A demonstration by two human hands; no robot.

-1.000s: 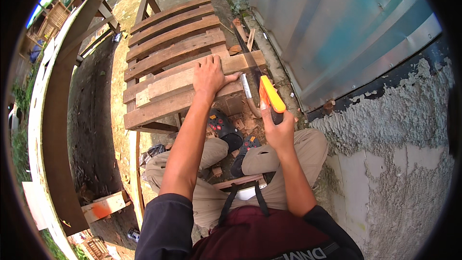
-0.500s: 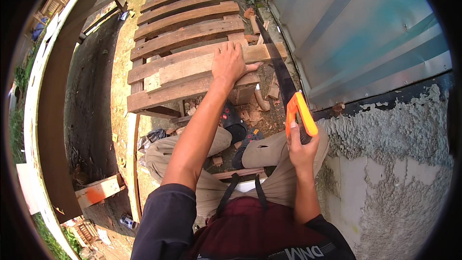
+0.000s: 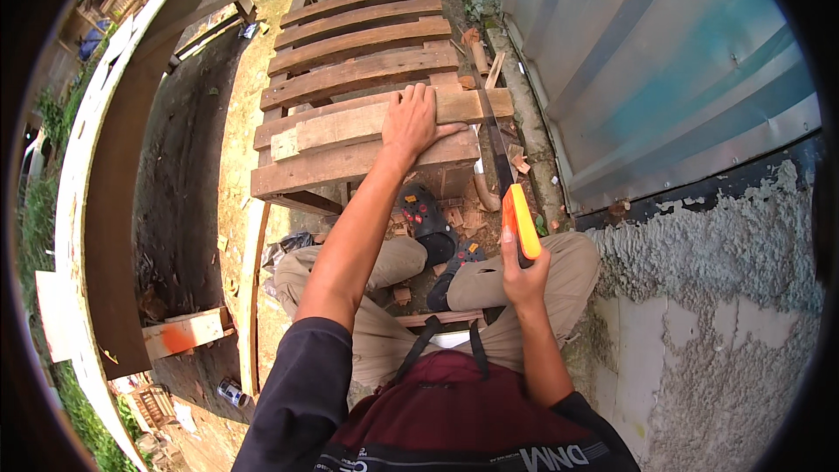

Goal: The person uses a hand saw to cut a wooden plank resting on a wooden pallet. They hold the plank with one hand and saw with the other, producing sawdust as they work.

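sawing, it seems: left hand (image 3: 409, 127) pins the plank (image 3: 341, 129), fingers together, thumb out; right hand (image 3: 524, 274) curls round the handsaw (image 3: 517, 210); next stroke calls for steady pressure.

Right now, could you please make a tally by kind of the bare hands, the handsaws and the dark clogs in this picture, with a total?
Bare hands: 2 (left hand on a pale wooden board, right hand gripping the saw)
Handsaw with yellow-orange handle and dark blade: 1
Dark clogs with small coloured decorations: 2
Total: 5
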